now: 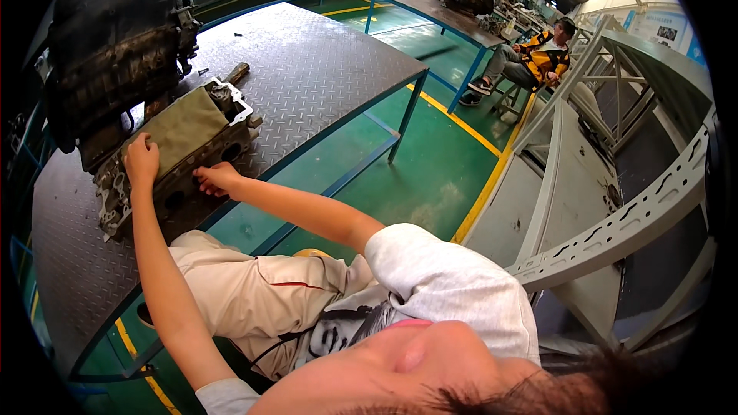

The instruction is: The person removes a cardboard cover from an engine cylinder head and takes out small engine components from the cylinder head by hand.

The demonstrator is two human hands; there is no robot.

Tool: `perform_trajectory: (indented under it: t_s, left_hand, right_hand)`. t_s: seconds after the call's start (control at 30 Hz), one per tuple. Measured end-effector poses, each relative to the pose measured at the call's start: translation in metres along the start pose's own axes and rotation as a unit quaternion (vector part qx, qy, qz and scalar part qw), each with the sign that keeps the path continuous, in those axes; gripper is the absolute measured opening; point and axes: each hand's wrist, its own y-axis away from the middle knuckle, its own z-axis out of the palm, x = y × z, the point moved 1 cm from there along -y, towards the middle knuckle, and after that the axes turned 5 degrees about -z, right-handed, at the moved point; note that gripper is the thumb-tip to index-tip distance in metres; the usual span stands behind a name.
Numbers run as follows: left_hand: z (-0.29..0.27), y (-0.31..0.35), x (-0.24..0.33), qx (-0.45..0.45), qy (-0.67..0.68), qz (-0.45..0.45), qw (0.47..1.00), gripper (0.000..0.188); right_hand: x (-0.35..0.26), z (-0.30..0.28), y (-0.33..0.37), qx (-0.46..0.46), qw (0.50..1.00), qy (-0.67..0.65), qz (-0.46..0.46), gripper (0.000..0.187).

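In the head view, I have the left arm stretched out long, the left hand (pixel 142 163) resting at the near edge of the olive cloth (pixel 188 124). That cloth lies over the engine part (pixel 186 175) on the metal table (pixel 307 61). The right arm comes in from the side, elbow slightly bent — the right hand (pixel 217 179) at the part's side face. Both hands' fingers look curled (whether they pinch anything, I can't tell).

The sheet (pixel 184 129) is olive, the tabletop (pixel 307 54) diamond-patterned grey, the floor (pixel 415 177) green, its lines (pixel 480 198) yellow
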Motion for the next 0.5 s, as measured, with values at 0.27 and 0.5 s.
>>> perform_trajectory:
  t_s: [0.27,0.5]
  left_hand:
    - [-0.002,0.0,0.004,-0.022,-0.007,-0.021,1.0,0.031]
    - [-0.002,0.0,0.006,-0.046,-0.021,-0.012,0.999,0.031]
  right_hand:
    - [-0.001,-0.012,-0.008,-0.063,0.988,-0.129,0.048,0.018]
    - [-0.008,-0.009,-0.004,0.0,1.0,-0.01,-0.017,0.017]
